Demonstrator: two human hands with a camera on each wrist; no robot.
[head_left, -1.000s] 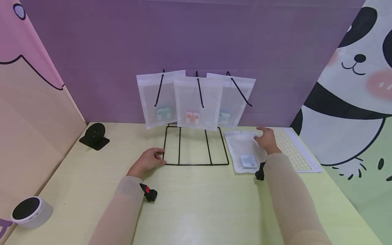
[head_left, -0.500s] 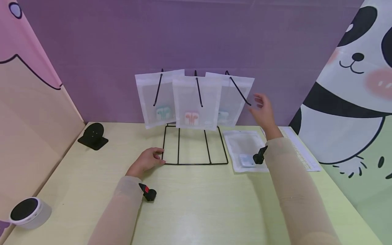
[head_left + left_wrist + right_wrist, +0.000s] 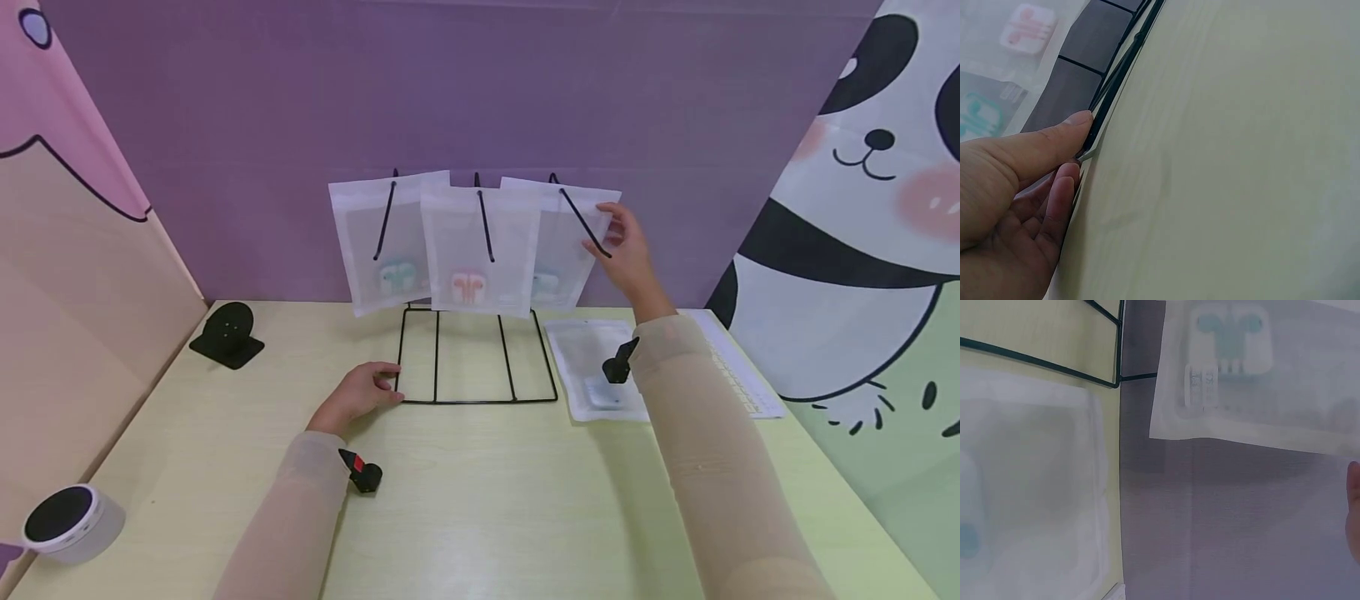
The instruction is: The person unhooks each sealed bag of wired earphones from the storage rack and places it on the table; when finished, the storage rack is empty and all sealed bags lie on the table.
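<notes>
On a black wire display rack (image 3: 474, 403), three white translucent pouches hang from hooks: a left pouch (image 3: 360, 225) and a right pouch (image 3: 513, 193) behind a middle pouch (image 3: 450, 225). Earphone cases show through them, one pink (image 3: 468, 288) and two mint, such as the left one (image 3: 397, 277). My left hand (image 3: 358, 390) pinches the front left corner of the rack's base between thumb and fingers. Raised beside the right hook, my right hand (image 3: 628, 257) has spread, slightly bent fingers at the right pouch's side edge. Only a fingertip (image 3: 1354, 481) enters the right wrist view.
Right of the rack lies another pouch (image 3: 581, 346) with a pale blue case. A white keyboard (image 3: 738, 379) is partly behind the right forearm. At the left stand a black stand (image 3: 228, 333) and a white round speaker (image 3: 78, 525). A purple backdrop (image 3: 480, 92) rises behind.
My right hand has risen from above the lying pouch, then moved left to the right hanging pouch's edge. My left hand stays on the rack corner.
</notes>
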